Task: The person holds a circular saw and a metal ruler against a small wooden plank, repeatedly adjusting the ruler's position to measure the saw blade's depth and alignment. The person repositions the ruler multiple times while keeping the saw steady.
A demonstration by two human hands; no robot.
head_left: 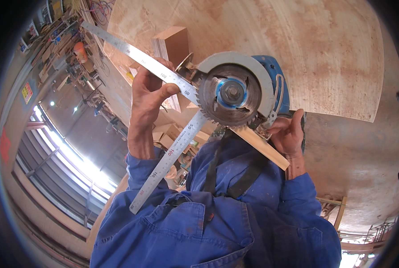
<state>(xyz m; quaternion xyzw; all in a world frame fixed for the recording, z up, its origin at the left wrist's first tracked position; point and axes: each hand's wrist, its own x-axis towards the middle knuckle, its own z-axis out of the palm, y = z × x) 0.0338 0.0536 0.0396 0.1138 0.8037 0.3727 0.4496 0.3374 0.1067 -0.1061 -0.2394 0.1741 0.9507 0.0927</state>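
- Sleeves of a blue work jacket [217,223] fill the lower part of the view, with a black strap [248,176] crossing the chest.
- The left hand [146,96] is clenched around a steel framing square [170,129], thumb pressed on its upper arm.
- The right hand [288,134] grips a blue circular saw [242,91], toothed blade bared, the square's corner touching the blade.
- A wooden strip [264,149] lies under the saw.
- Beyond, a plywood sheet [297,49] spreads behind the tools.
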